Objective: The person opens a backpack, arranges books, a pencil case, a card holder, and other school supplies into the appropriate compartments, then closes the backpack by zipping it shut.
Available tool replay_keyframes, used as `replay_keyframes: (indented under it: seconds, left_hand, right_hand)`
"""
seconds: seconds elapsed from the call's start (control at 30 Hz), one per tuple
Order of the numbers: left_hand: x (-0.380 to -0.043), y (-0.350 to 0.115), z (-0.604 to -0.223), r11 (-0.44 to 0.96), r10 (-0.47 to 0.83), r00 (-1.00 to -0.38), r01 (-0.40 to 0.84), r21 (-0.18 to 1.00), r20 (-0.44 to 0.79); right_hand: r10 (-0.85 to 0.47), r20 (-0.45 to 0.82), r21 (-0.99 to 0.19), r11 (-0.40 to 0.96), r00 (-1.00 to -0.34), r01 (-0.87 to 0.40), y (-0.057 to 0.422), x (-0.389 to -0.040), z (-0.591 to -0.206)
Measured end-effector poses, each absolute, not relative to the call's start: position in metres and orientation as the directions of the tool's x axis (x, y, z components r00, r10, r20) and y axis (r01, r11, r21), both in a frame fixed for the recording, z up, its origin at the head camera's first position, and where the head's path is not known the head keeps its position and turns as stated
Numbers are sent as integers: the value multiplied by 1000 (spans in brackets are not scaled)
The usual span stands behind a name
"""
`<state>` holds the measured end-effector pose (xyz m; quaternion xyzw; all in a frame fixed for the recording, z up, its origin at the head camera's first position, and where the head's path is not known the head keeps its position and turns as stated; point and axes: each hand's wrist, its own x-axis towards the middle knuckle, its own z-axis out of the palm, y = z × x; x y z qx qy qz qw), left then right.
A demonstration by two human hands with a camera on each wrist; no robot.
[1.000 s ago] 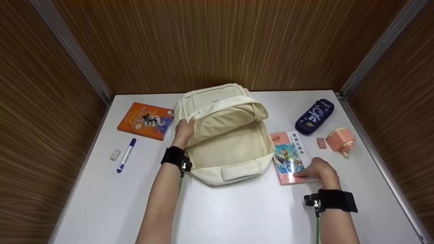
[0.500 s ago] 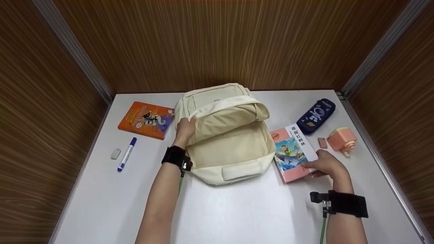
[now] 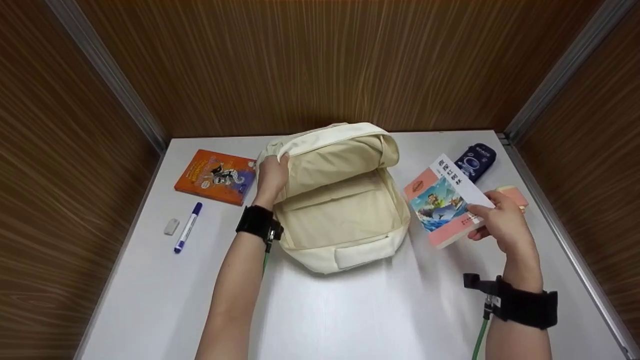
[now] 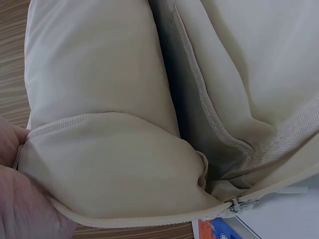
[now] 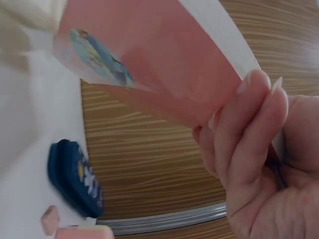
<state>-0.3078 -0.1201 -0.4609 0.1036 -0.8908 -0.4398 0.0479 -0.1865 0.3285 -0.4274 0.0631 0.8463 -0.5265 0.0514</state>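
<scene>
Though aslant lengthwise, book [image 3: 441,202], top up-left.

Bare forearms [image 3: 232,295] forward, left fingers [image 4: 22,199] in a pinch, right fingers [image 5: 259,127] in a thumb-on-top grip.

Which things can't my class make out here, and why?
Head view: near end of the pencil case, behind the pink book.
Head view: much of the pink gadget, behind the right hand.
Right wrist view: that gadget again, cut by the bottom edge.
Left wrist view: most of the orange book, hidden by the bag and bottom edge.
Head view: print on the marker, too small.
</scene>
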Motion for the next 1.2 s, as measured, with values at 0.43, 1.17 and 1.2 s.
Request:
replay_keyframes:
  seconds: [0.43, 1.17, 1.2]
  left_hand:
    - [-307, -114, -454, 624, -248, -955, -32, 781, 159]
    - [-307, -116, -454, 621, -244, -960, -47, 783, 136]
    - [-307, -117, -453, 627, -244, -960, -48, 777, 137]
  right_hand:
    - [-116, -248, -965, -61, -962, 256, 302, -193, -447]
    - [-241, -401, -886, -142, -884, 441, 209, -236, -528]
    - [-239, -408, -888, -120, -881, 444, 209, -236, -530]
